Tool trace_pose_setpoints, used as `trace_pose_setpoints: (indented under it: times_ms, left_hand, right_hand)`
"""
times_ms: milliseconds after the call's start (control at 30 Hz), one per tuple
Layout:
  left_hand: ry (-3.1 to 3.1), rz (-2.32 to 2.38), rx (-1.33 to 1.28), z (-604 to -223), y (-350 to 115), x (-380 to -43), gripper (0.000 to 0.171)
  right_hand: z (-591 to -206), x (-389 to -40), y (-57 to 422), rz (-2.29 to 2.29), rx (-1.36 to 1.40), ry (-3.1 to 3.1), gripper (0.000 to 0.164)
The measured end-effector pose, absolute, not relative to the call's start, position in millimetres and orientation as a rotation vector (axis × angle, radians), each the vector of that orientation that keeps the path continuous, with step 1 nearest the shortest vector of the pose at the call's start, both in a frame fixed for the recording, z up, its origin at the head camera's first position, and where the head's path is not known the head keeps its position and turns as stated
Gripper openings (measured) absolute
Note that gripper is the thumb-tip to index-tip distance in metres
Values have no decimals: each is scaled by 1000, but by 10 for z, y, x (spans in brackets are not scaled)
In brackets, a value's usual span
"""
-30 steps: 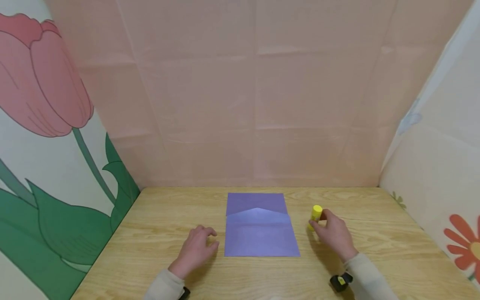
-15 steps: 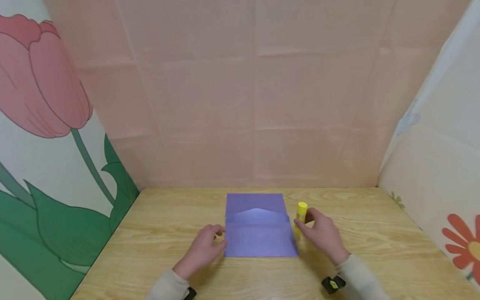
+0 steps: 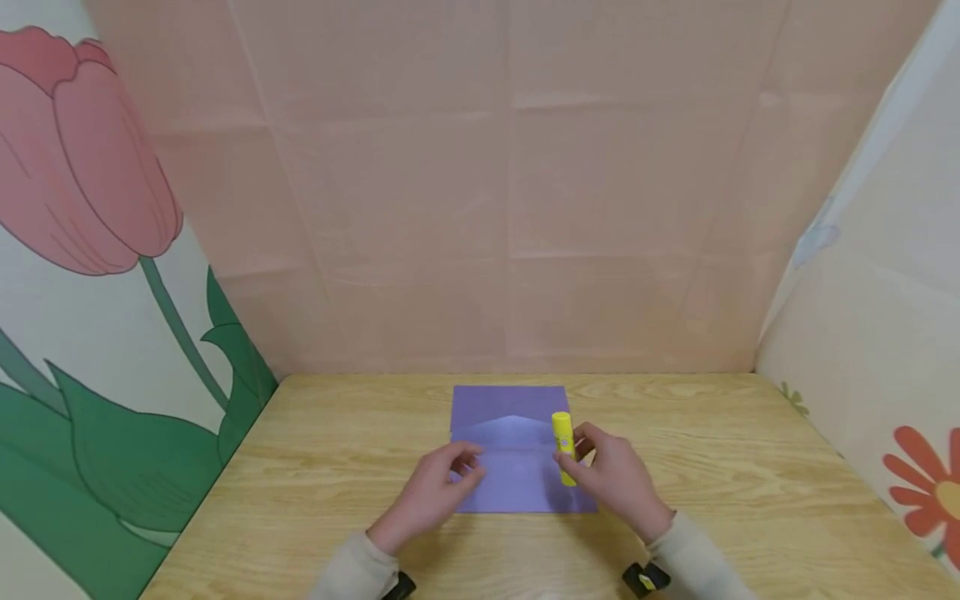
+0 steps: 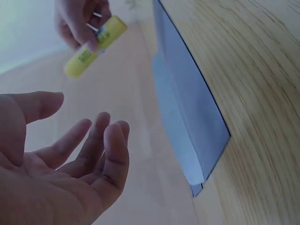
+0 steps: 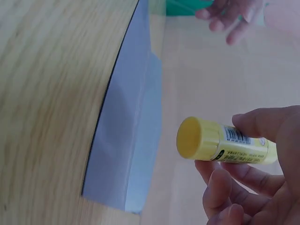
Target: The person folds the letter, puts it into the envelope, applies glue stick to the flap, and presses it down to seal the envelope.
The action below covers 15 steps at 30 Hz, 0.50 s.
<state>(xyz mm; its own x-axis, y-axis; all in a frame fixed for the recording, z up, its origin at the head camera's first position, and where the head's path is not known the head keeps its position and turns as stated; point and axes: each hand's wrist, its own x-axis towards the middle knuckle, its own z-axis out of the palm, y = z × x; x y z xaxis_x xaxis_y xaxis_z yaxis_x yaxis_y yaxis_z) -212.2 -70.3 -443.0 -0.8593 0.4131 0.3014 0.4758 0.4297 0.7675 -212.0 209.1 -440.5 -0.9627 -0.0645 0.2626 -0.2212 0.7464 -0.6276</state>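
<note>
A yellow glue stick (image 3: pixel 563 448), capped and roughly upright, is pinched between the thumb and fingers of my right hand (image 3: pixel 611 471). Its printed label and barcode show in the right wrist view. Below it on the table lies a purple envelope (image 3: pixel 517 487), its pointed flap (image 3: pixel 513 430) unfolded toward the back. My left hand (image 3: pixel 435 483) hovers over the envelope's left side with loosely bent fingers and nothing in them. In the left wrist view the palm of that left hand (image 4: pixel 61 183) faces the glue stick (image 4: pixel 96 47), with a gap between.
Behind the flap a darker purple sheet-like part (image 3: pixel 510 400) shows; I cannot tell whether it belongs to the envelope. The wooden table (image 3: pixel 337 433) ends at a pink backdrop (image 3: pixel 517 208). Flower-printed panels stand on the left (image 3: pixel 112 333) and right (image 3: pixel 862 333).
My right hand has carried the glue stick leftward from beside the envelope to above its right side. My left hand has moved right, from the bare table to over the envelope.
</note>
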Motion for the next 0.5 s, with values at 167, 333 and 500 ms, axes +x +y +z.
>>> trace_pose_setpoints:
  times_ms: [167,333,500]
  left_hand:
    - [-2615,-1528,-778,-4386,-616,-2117,30]
    - [-2624,-1598,-767,-4358,-552,-2112,36]
    - [-2639,-1695,-757,-4359,-494,-2117,40]
  right_hand:
    - [-4415,-2081,1980,1046,342,-2709,23]
    - [-4433,-2042,1871,1100,538,-2659,23]
    - [-4429,-2019,1762,1156,721,-2648,18]
